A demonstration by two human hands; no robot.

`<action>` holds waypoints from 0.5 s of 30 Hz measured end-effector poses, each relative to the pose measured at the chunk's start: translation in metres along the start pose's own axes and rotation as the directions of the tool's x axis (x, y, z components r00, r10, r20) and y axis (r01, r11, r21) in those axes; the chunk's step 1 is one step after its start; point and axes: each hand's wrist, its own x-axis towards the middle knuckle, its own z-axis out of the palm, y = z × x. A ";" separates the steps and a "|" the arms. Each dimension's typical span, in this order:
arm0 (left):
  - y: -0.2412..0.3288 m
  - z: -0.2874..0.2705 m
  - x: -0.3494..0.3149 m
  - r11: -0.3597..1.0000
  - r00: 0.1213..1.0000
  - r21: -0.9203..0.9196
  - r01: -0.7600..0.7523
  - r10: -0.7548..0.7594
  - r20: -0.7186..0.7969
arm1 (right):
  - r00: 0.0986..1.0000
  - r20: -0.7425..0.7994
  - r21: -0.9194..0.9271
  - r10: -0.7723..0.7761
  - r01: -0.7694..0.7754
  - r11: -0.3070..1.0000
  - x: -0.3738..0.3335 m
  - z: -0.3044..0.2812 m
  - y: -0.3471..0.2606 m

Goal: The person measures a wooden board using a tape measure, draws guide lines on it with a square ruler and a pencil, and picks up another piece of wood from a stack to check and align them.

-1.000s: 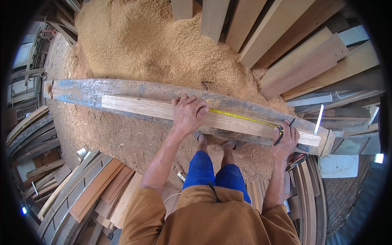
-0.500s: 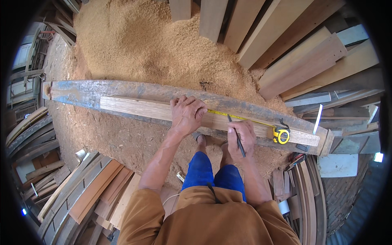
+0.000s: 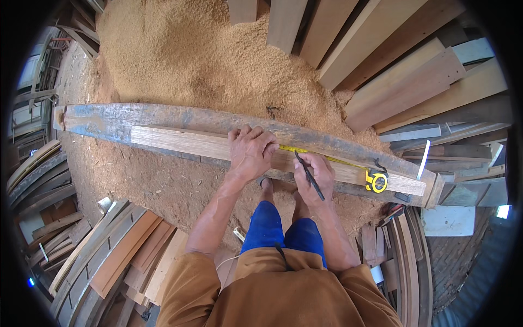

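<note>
A long pale wooden board (image 3: 180, 141) lies along a weathered, thick timber beam (image 3: 103, 121) in front of me. My left hand (image 3: 251, 152) is closed over the board near its middle, thumb and finger pinching the end of a yellow tape measure blade (image 3: 294, 149). From there the blade runs right along the board to the yellow and black tape case (image 3: 376, 180), which rests near the board's right end. In my right hand (image 3: 318, 175) is a dark pencil (image 3: 309, 176). Its tip is at the blade's near edge; whether it touches the board I cannot tell.
Sawdust (image 3: 207, 65) is heaped beyond the beam. Thick planks (image 3: 376, 38) are stacked at the far right. More boards (image 3: 131, 250) lie at the near left, and others (image 3: 414, 250) at the near right. A thin white strip (image 3: 423, 159) stands by the beam's right end.
My right hand has moved a little left along the blade, carrying the pencil tip closer to my left hand. The left hand and the tape case stay nearly in place.
</note>
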 end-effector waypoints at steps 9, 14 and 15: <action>-0.002 0.001 0.000 1.000 1.000 0.003 -0.010 0.010 -0.007 | 1.000 -0.011 0.010 0.025 -0.025 1.000 -0.004 0.003 0.005; -0.001 0.001 0.000 1.000 1.000 -0.001 -0.006 0.006 0.000 | 1.000 -0.015 -0.018 -0.005 0.005 1.000 -0.004 0.003 0.005; -0.001 0.001 0.000 1.000 1.000 -0.002 -0.011 0.011 -0.009 | 1.000 -0.010 -0.022 -0.001 0.001 1.000 -0.004 0.003 0.005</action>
